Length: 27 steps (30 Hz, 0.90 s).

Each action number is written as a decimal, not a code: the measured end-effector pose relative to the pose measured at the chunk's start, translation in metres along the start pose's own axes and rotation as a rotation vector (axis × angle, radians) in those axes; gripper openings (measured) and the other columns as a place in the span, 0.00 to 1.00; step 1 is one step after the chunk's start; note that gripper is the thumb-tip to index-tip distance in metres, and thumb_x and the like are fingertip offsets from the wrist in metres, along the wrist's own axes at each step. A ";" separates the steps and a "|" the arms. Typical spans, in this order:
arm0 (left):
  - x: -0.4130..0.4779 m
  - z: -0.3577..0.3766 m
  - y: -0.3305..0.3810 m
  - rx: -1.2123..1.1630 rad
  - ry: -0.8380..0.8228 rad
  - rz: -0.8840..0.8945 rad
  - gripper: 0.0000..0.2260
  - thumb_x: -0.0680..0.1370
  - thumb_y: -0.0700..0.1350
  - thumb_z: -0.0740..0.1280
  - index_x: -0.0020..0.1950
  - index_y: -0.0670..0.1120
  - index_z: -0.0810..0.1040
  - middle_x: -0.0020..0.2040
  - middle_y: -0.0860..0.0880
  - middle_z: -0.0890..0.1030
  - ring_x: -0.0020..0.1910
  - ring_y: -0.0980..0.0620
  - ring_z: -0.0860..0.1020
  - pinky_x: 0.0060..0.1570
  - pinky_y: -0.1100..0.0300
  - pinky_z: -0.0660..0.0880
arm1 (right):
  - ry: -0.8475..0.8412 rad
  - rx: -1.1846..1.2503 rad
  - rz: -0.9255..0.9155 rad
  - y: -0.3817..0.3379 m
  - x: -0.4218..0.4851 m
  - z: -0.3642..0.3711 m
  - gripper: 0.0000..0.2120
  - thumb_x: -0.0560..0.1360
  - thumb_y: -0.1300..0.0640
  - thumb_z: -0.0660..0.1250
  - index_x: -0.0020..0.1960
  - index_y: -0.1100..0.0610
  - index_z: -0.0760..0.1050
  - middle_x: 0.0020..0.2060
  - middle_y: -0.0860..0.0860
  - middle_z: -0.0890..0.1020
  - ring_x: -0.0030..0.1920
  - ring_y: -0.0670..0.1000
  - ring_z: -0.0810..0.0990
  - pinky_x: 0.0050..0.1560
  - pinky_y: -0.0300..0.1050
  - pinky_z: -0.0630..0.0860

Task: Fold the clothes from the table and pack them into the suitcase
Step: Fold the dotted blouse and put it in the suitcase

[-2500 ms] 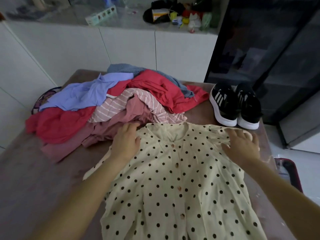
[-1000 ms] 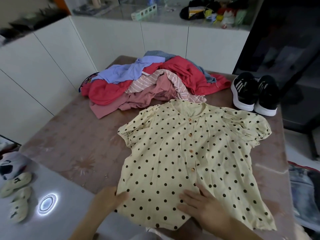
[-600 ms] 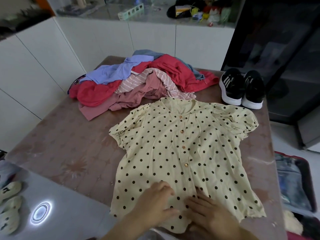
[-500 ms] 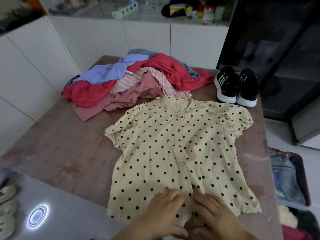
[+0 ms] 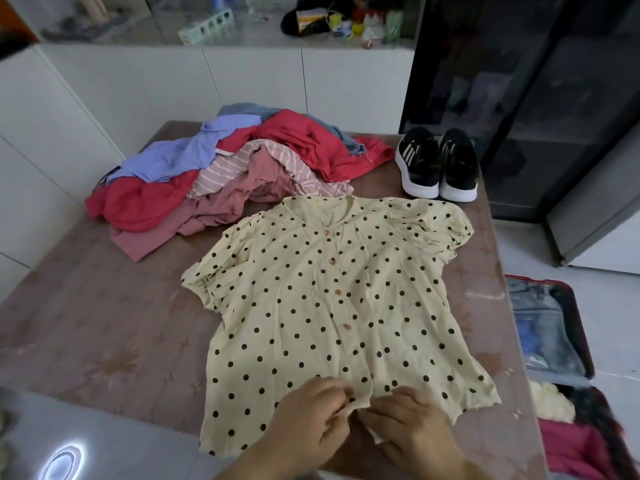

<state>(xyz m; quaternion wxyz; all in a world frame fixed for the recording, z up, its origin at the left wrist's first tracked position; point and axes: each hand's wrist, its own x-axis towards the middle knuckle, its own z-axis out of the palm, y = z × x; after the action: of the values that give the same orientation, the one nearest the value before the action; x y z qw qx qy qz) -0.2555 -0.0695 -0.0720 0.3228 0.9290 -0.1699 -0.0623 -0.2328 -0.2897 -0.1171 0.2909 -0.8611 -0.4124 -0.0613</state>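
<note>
A pale yellow polka-dot blouse (image 5: 332, 306) lies spread flat, front up, on the brown table (image 5: 97, 323). Both hands meet at the bottom of its button placket near the table's front edge. My left hand (image 5: 311, 424) pinches the hem's left flap between thumb and fingers. My right hand (image 5: 412, 427) holds the right flap, fingers curled over the cloth. Behind the blouse a pile of unfolded clothes (image 5: 214, 174) in red, lilac, striped pink and dusty pink covers the far left of the table. The open suitcase (image 5: 554, 334) sits on the floor at the right with folded items inside.
A pair of black sneakers (image 5: 438, 164) with white soles stands at the table's far right corner. White cabinets (image 5: 242, 84) run behind the table, their counter cluttered. A dark glass-fronted cabinet (image 5: 526, 98) stands at the right. White floor shows at the lower left.
My hands went from the blouse's shoulders down to its hem. They came together at the placket bottom, and now the fingers pinch the two front flaps instead of lying flat.
</note>
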 end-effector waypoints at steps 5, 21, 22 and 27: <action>-0.006 0.014 -0.010 0.146 -0.093 0.166 0.10 0.75 0.55 0.62 0.38 0.53 0.77 0.48 0.61 0.80 0.49 0.63 0.75 0.47 0.64 0.75 | -0.199 -0.050 -0.061 -0.009 -0.005 0.009 0.08 0.79 0.44 0.58 0.50 0.40 0.76 0.49 0.35 0.78 0.54 0.37 0.76 0.66 0.36 0.64; 0.055 -0.019 -0.037 0.294 -0.078 -0.093 0.26 0.76 0.60 0.48 0.72 0.56 0.65 0.73 0.55 0.63 0.72 0.54 0.61 0.70 0.56 0.62 | -0.029 -0.040 1.225 0.066 -0.021 -0.071 0.08 0.75 0.49 0.66 0.49 0.52 0.74 0.37 0.45 0.79 0.41 0.50 0.78 0.46 0.48 0.73; 0.064 -0.017 -0.036 0.301 -0.119 -0.117 0.27 0.76 0.62 0.47 0.74 0.57 0.61 0.75 0.54 0.59 0.74 0.52 0.56 0.72 0.53 0.59 | -0.015 -0.021 1.207 0.065 -0.020 -0.073 0.07 0.75 0.49 0.67 0.45 0.52 0.74 0.33 0.45 0.78 0.36 0.48 0.76 0.40 0.46 0.74; 0.096 -0.010 -0.042 0.395 -0.299 -0.226 0.28 0.79 0.64 0.52 0.76 0.61 0.48 0.78 0.55 0.39 0.76 0.49 0.38 0.74 0.43 0.47 | 0.190 0.017 1.237 0.064 -0.029 -0.090 0.11 0.75 0.48 0.66 0.40 0.53 0.72 0.30 0.48 0.77 0.32 0.48 0.74 0.30 0.43 0.67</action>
<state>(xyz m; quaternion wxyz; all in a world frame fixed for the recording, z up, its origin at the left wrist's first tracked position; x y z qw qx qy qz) -0.1517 -0.0667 -0.0908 0.0978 0.9675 -0.1198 -0.1999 -0.1922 -0.3902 -0.0816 0.3148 -0.9289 0.1895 0.0455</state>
